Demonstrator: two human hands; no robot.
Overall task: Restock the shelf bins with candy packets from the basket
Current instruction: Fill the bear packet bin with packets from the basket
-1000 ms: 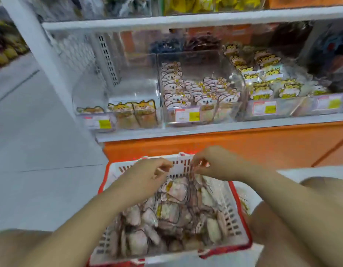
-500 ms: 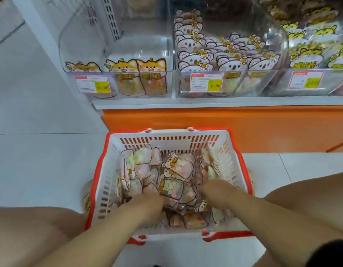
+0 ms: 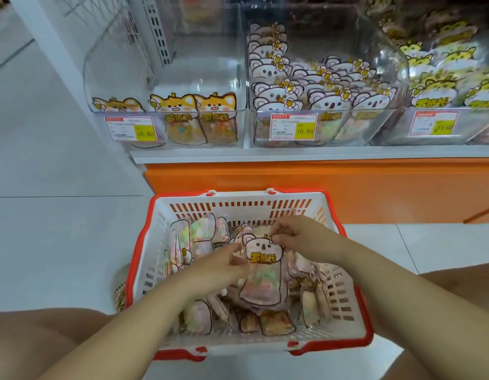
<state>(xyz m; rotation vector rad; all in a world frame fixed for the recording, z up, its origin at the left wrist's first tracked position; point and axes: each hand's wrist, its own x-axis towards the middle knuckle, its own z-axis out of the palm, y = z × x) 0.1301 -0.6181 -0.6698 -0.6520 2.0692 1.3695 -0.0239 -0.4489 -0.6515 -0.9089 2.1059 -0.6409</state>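
Pink-and-white koala packet (image 3: 262,272) sits dead centre of the frame, held face-up on top of the heap in the basket (image 3: 144,242). The right hand (image 3: 303,238) has it pinched at the top edge, right by the koala's ear, with the fingers curled in. The left hand (image 3: 218,266) comes in from the other side, thumb and fingertips closed on the packet's left edge. So both hands are on the one packet, forearms reaching in from the bottom corners.

Underneath, more packets (image 3: 195,316) lie jumbled, clear pouches of pastel sweets. The basket is white with a red rim and stands on the pale floor (image 3: 59,242), lower middle of the frame.

Above it come the orange base (image 3: 292,179) and the white shelf (image 3: 292,154). Three clear bins stand along the top. The left bin (image 3: 199,72) holds just three fox packets (image 3: 194,116) upright at its front. The middle bin (image 3: 306,28) is crowded with koala packs (image 3: 328,102). The right bin (image 3: 397,127), at the upper right edge, holds yellow tiger packets (image 3: 441,58). Each bin front carries a white-and-yellow tag (image 3: 131,128).
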